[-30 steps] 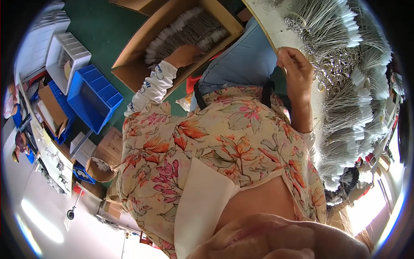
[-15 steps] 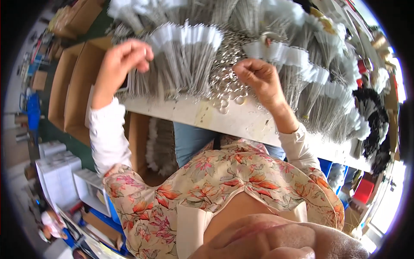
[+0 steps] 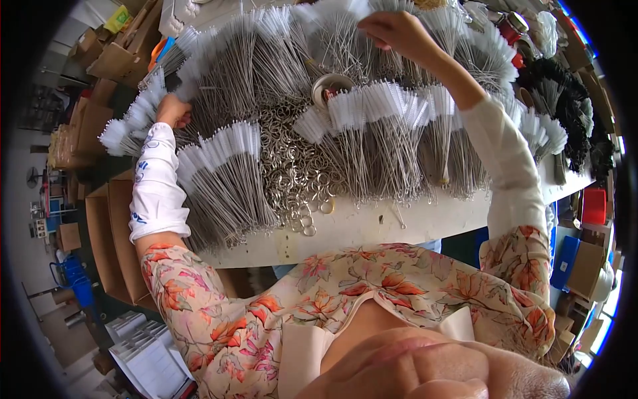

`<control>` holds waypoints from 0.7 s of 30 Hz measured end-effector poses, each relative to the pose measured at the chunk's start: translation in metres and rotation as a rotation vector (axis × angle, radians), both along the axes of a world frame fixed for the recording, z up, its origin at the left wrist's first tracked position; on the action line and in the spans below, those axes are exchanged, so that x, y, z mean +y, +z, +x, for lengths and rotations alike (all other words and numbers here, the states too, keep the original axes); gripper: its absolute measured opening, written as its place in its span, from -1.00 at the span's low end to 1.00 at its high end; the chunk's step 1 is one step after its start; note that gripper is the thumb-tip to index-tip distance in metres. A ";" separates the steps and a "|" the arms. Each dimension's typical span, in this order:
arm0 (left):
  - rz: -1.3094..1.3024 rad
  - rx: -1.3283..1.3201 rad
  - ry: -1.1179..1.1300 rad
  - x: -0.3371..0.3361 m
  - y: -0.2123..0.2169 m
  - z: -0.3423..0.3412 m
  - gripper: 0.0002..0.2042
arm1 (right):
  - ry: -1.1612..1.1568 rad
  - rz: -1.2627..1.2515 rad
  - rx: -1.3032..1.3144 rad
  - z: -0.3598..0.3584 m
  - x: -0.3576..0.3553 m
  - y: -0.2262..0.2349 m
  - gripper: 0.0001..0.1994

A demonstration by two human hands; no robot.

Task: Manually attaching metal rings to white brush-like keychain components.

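Bundles of thin wire-stemmed brushes [image 3: 219, 179] with white bristle heads lie across the worktable [image 3: 352, 226]. My left hand [image 3: 174, 110] reaches in at the left, fingers curled beside the bristle heads of the side bundles; what they hold, if anything, is hidden. Over the far rows, my right hand [image 3: 399, 33] has its fingers bent down and drawn together above the brushes [image 3: 339, 40]. I cannot make out anything between those fingertips. A heap of loose metal split rings [image 3: 292, 166] spreads between the near bundles, reaching toward the front edge.
A round pale dish [image 3: 331, 86] stands at the top of the ring heap. Black-bristled brushes [image 3: 568, 106] are piled on the right. An open cardboard box [image 3: 113, 246] stands left of the table. A red bin [image 3: 593, 206] is beyond the right end.
Both hands have moved farther out over the table, the left beside the left bundles, the right over the far rows. The view has shifted, showing more of the tabletop.
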State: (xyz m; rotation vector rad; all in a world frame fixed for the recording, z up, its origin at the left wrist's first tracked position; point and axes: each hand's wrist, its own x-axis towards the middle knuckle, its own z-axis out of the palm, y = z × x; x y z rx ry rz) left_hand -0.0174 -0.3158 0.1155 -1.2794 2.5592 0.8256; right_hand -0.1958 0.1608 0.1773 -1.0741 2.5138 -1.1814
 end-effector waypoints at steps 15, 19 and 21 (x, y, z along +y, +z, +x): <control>0.100 0.829 -0.166 0.078 0.117 -0.021 -0.73 | -0.152 0.316 0.474 -0.095 -0.127 -0.091 -0.75; 0.227 0.519 -0.225 0.078 0.083 -0.037 -0.70 | -0.192 -0.230 -0.126 -0.077 -0.117 -0.044 -0.79; -0.171 0.256 -0.317 0.074 0.050 -0.054 -0.70 | -0.136 -0.741 -0.647 -0.082 -0.106 -0.026 -0.89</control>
